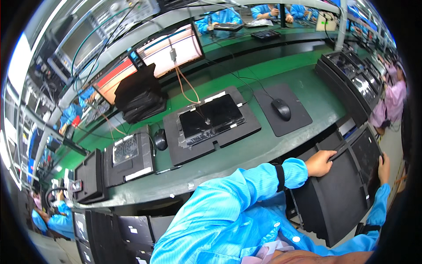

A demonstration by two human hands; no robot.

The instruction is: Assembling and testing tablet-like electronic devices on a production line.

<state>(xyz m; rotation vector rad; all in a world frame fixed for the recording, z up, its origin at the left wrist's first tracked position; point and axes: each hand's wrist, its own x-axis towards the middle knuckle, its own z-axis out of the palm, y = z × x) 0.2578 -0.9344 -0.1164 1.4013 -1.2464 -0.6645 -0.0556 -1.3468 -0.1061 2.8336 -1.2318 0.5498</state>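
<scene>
Stack of black, flat moulded plastic trays (338, 198) stands at my lower right, below the edge of the green workbench (281, 136); the top tray holds a dark rectangular panel (367, 152) in its far compartment, the near part shows bare black plastic. My left hand (320, 163) lies on the near-left edge of the top tray, palm down, fingers bent over the rim and gripping it, forearm in a light blue sleeve reaching across from the lower middle. My right hand (383, 169) grips the tray's opposite edge, fingers curled round it, thumb side up, arm coming up from the bottom right. The tray sits directly between both hands, touching each. On the bench, a black mat (211, 125) carries a dark tablet-like panel (210, 118) under clear film.
</scene>
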